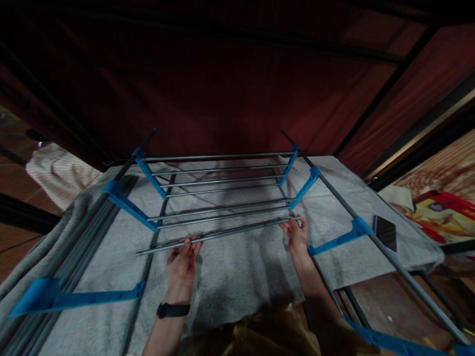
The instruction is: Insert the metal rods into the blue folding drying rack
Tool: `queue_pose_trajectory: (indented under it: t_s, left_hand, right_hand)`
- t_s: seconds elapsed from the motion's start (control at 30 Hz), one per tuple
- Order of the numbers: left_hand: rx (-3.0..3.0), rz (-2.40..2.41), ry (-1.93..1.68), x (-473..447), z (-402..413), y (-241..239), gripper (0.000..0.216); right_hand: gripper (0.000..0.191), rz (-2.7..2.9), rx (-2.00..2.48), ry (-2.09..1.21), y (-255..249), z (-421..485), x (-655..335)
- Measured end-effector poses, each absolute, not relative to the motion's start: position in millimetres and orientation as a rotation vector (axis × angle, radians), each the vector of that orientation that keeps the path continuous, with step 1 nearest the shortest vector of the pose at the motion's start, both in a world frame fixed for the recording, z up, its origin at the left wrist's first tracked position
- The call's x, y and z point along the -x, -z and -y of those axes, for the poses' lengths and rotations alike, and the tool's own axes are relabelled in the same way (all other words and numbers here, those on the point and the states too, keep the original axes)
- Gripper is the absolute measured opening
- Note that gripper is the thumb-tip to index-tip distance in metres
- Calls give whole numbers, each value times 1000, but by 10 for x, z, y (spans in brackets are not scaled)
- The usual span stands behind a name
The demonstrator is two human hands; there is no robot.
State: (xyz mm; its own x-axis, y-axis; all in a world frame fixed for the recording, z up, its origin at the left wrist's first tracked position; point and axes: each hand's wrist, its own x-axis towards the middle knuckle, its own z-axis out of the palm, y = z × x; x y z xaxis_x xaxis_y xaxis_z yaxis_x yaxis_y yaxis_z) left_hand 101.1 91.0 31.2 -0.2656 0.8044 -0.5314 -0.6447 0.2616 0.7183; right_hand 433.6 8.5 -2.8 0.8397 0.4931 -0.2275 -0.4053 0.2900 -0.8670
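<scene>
Rod [237, 230] | slim, straight, metallic | left hand [181, 264], right hand [297, 238] gripping | blanket [237, 264] plush

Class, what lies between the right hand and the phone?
A blue bracket, attached to a grey pole, lies between the right hand and the phone; the head view shows this.

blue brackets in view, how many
7. Left side: back bracket, middle bracket, front bracket. Right side: farthest bracket, second bracket, third bracket, nearest bracket at the bottom edge. More may lie outside the picture.
</scene>
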Motion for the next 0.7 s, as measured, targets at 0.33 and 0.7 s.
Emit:
queue_pose_trajectory:
  t_s: [0.33, 0.7]
  left_hand:
    - [-137, -1180, -1340, -1090, -851, -344, 25]
    - [-140, -1163, -1323, -1144, -845, -472, 26]
  right_hand:
    - [61, 94, 1102, -616, 51, -76, -4329]
    - [63, 98, 1075, -611, 87, -65, -4339]
